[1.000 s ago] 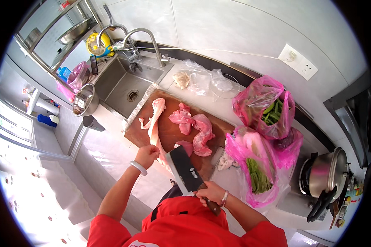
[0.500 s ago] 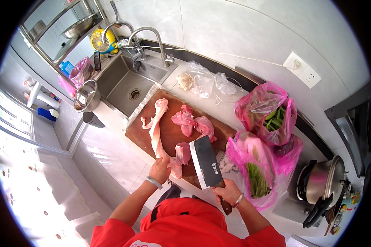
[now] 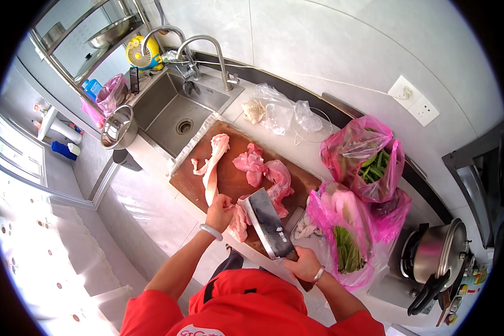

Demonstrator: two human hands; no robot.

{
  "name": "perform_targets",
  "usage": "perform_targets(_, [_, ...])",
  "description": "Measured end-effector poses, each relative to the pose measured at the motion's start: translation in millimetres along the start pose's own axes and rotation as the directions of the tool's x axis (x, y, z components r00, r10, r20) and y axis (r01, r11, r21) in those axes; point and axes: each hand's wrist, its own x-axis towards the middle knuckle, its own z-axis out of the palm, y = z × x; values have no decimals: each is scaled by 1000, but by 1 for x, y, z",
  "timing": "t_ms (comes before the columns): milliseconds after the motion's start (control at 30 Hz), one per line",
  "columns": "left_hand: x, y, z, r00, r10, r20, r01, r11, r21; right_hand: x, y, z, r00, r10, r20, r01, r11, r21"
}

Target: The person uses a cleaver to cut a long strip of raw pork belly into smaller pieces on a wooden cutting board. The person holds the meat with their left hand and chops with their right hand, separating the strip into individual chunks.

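Observation:
My right hand [image 3: 305, 264] grips the wooden handle of a cleaver [image 3: 270, 225]. The broad dark blade slants over the near part of a brown cutting board [image 3: 191, 182] and hides some of what lies below it. Just left of the blade, my left hand [image 3: 220, 213] is closed on raw meat [image 3: 239, 224] at the board's near edge; the fingertips are partly hidden. From that hand a long pale strip of fat [image 3: 214, 162] stretches toward the far side. Red chunks of raw meat [image 3: 251, 163] lie mid-board, with another piece [image 3: 279, 182] beside them reaching toward the blade.
A steel sink [image 3: 157, 120] with two faucets adjoins the board's left side, a metal bowl [image 3: 119, 127] at its corner. Pink plastic bags [image 3: 341, 210] of vegetables crowd the right. Behind the board lie clear bags [image 3: 277, 115]. A pressure cooker [image 3: 435, 252] stands far right.
The cleaver has tilted and shifted left, its blade lying flatter over the board. My left hand has moved slightly away from me. More red meat shows to the right of the blade.

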Motion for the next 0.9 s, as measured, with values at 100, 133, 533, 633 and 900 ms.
perform_targets(100, [-19,15,-1,999,-37,-22,38,998,44,14,13,5,995,-100,8,98,965,-242])
perform_targets(133, [-24,20,-1,997,-76,-8,77,995,69,15,12,6,995,-97,-1,93,961,-260])
perform_targets(533, [-26,4,6,973,-64,-224,62,998,-17,13,-5,3,991,-129,18,119,837,-534])
perform_targets(633, [-32,2,6,999,19,-37,-12,984,180,19,-1,5,992,-125,-18,91,810,-579])
perform_targets(900, [-30,-11,-17,733,478,484,-678,456,576,23,-2,4,984,-167,-67,100,817,-568])
